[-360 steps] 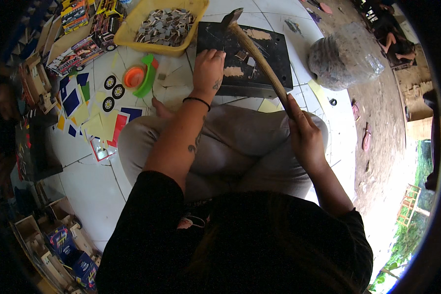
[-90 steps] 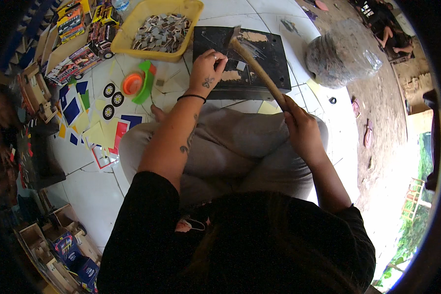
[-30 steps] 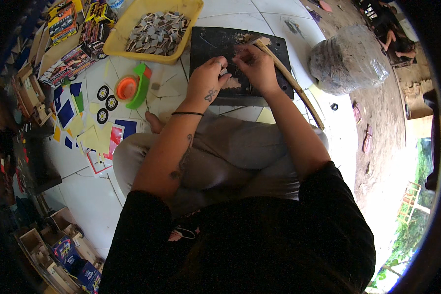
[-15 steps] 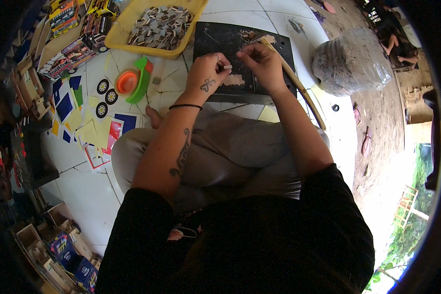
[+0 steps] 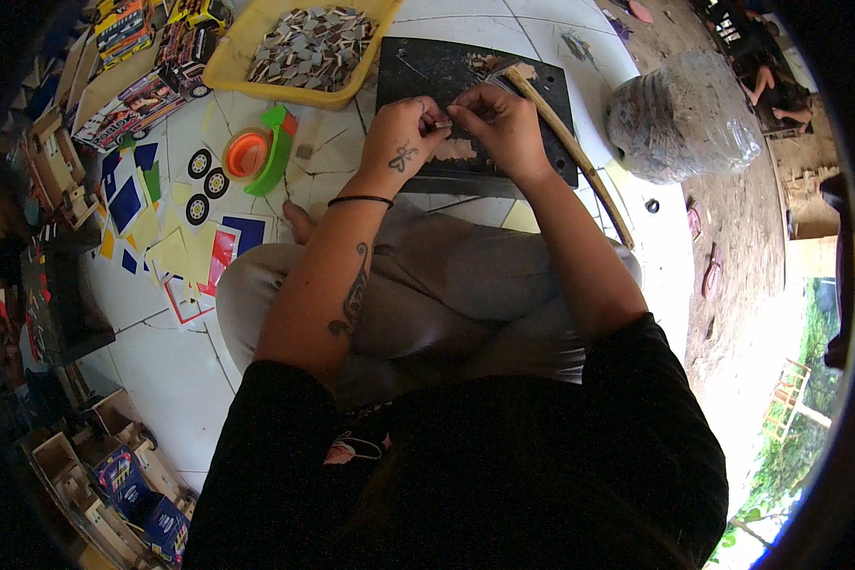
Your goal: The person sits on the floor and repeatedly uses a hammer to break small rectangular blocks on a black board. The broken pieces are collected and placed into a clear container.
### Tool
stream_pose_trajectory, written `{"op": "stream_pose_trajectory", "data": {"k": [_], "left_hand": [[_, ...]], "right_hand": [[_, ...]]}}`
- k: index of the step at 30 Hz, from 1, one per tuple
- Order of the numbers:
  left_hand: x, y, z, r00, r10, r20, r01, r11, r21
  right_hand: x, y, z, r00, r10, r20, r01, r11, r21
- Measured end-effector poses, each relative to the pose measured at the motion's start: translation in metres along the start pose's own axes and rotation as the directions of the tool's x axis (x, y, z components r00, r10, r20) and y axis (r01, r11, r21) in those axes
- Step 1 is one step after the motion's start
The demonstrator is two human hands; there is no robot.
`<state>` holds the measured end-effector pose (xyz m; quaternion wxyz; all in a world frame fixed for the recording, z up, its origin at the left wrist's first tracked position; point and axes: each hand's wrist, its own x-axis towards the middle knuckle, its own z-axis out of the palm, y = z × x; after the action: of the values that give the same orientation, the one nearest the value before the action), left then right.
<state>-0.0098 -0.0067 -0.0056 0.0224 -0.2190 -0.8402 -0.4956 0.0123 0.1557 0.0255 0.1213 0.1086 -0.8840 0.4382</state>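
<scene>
Above a black board (image 5: 408, 90) my two hands meet, fingertips nearly touching. Between the thumb and fingers of my left hand (image 5: 404, 138) is a small pale wooden piece (image 5: 443, 124), mostly covered by the fingers. My right hand (image 5: 502, 128) has thumb and forefinger pinched together beside that piece; whatever they hold is too small to make out. Just below the hands a torn tan scrap (image 5: 456, 150) lies on the board. A long curved wooden stick (image 5: 570, 147) slants across the board's right side, next to my right hand.
A yellow tub (image 5: 220, 76) of small grey and wooden pieces stands beyond my left hand. Nearer left are a green tape dispenser (image 5: 280, 152), toy wheels (image 5: 198, 209), sticker sheets (image 5: 169, 256) and toy trucks (image 5: 142, 104). A filled plastic bag (image 5: 684, 119) stands at right.
My right hand has moved left, bringing its fingertips up to the small wooden piece. The left hand stays almost where it was, still holding that piece.
</scene>
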Motion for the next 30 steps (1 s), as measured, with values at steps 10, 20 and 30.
{"op": "stream_pose_trajectory", "data": {"k": [10, 20, 30], "left_hand": [[-0.004, -0.001, 0.0, 0.978, 0.182, -0.106, -0.186, 0.982, -0.03], [-0.008, -0.004, 0.006, 0.963, 0.242, -0.12, -0.234, 0.969, 0.082], [-0.009, -0.008, 0.009, 0.941, 0.305, -0.145, -0.285, 0.947, 0.146]], "right_hand": [[0.001, -0.008, -0.005, 0.994, 0.044, 0.098, -0.034, 0.995, -0.093], [-0.071, 0.06, -0.142, 0.843, 0.483, 0.239, -0.311, 0.798, -0.516], [-0.13, -0.061, -0.128, 0.928, 0.371, 0.038, -0.352, 0.903, -0.245]]}}
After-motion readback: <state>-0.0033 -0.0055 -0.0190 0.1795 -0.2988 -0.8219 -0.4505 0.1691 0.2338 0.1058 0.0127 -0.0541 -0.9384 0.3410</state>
